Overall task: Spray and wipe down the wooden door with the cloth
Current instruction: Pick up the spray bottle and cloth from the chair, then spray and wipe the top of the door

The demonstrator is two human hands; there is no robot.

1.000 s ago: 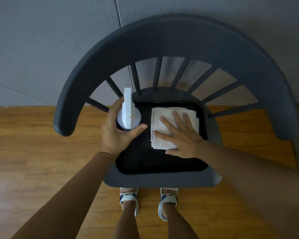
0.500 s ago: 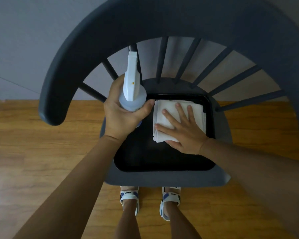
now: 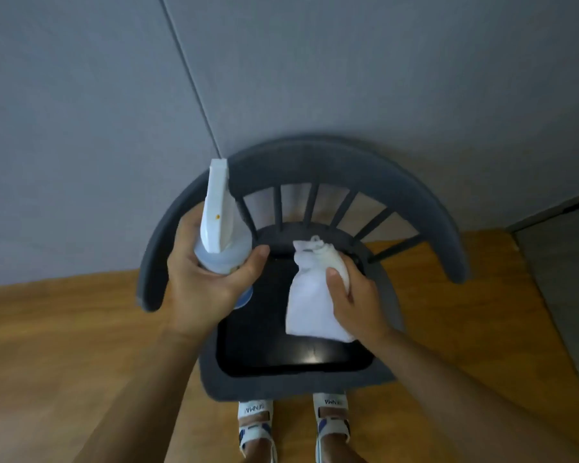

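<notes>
Both things have come up off the black tray [image 3: 295, 360] since a moment ago. A second back the spray bottle [image 3: 219, 225] stood on the tray's left side and the cloth [image 3: 310, 297] lay folded flat under a spread palm; now each one hangs in the air above the dark chair [image 3: 348, 162], and the view has lifted toward the grey wall [image 3: 381, 68]. I read this as the pick-up being finished, so the next step is to carry both to the door. No wooden door shows here, so spraying and wiping have not begun.

On the left, the left hand [image 3: 201, 282] has its grip wrapped round the bottle's pale body, thumb across the near right side, fingers curled behind. The white nozzle head points up and away toward the chair back. Whether a finger sits on the trigger I cannot tell.

On the right, the right hand [image 3: 355, 299] has its grip closed on the cloth, thumb pressed on top and fingers tucked under, out of sight. The cloth is bunched at its far end and droops loose toward the near side, just above the tray and not resting on it.

Below the chair seat, two sandalled feet [image 3: 295, 426] stand on the wooden floor [image 3: 64, 345].
</notes>
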